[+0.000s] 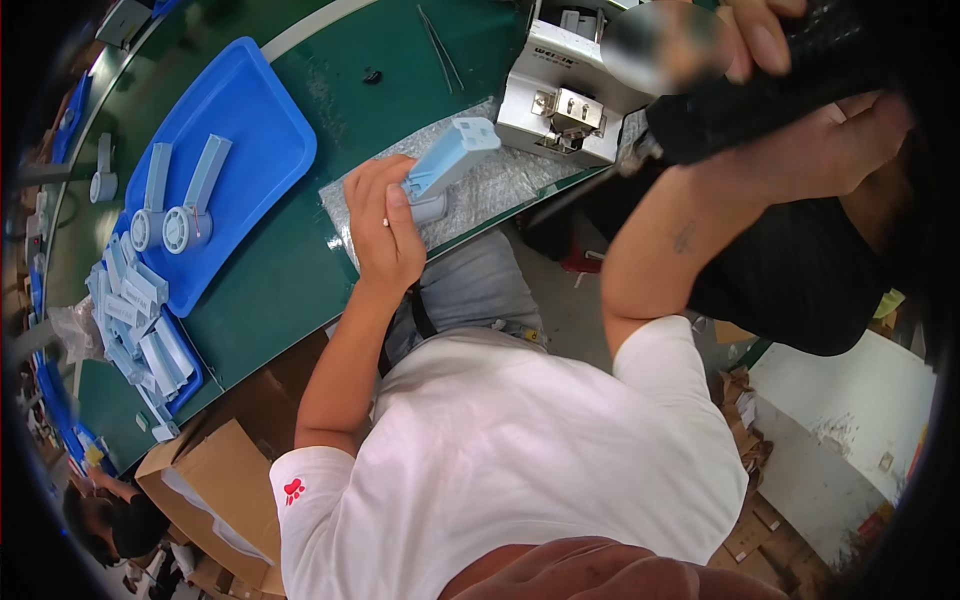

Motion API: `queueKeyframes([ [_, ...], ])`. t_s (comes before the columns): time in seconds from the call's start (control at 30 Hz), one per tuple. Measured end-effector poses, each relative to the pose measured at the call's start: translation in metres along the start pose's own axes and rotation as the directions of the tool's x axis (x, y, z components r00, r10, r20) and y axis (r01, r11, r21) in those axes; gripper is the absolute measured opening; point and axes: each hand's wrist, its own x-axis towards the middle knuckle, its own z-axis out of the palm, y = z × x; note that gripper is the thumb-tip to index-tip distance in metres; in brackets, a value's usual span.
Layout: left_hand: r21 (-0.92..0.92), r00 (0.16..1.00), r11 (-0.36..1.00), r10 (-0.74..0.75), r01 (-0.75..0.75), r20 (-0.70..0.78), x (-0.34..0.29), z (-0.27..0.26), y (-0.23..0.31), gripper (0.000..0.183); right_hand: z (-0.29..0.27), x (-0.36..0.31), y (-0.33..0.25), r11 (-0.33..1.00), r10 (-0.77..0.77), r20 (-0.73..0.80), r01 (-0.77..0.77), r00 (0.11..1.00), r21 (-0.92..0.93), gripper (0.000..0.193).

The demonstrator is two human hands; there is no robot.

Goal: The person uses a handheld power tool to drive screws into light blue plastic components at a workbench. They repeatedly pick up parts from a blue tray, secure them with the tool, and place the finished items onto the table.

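Note:
My left hand (pixel 385 225) is closed round a light blue plastic fan (pixel 452 158), its long handle tilted up and to the right. It is above a sheet of bubble wrap (pixel 510 170) at the table's front edge. My right hand (pixel 850 145), at the upper right, bends against a long black object (pixel 770 95) and seems wrapped round it. Shadow hides part of that hand, and the object's kind is unclear. Other fingers (pixel 757 38) show above it; whose they are I cannot tell. Beside it stands a silver metal machine (pixel 560 95) with a small clamp-like block.
On the green table (pixel 260 340) a blue tray (pixel 265 130) holds two light blue fans (pixel 187 228). Several light blue handle parts (pixel 130 310) are heaped at the left. Tweezers (pixel 440 50) lie at the back. A cardboard box (pixel 225 490) stands below the table.

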Motion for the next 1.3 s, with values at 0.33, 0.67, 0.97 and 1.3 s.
queueKeyframes([
  [0.33,0.021,0.999,0.999,0.049,-0.049,0.003,0.0,0.005,0.001,0.034,-0.003,0.024,0.047,0.657,-0.601,0.158,0.598,0.783,-0.46,0.04],
  [0.67,0.012,0.999,0.999,0.052,-0.052,0.0,0.0,0.003,-0.003,0.034,-0.048,-0.02,0.022,0.969,0.037,0.046,-0.048,0.998,0.242,0.073],
  [0.97,-0.039,0.999,0.998,0.038,-0.039,-0.022,-0.001,0.003,-0.004,0.021,-0.018,-0.022,0.067,0.988,-0.035,-0.122,0.053,0.992,0.148,0.067],
  [1.3,-0.036,0.999,0.999,0.037,-0.038,-0.032,-0.002,0.005,-0.007,0.022,-0.015,-0.031,0.064,0.941,0.047,-0.023,-0.036,0.999,0.335,0.063],
])
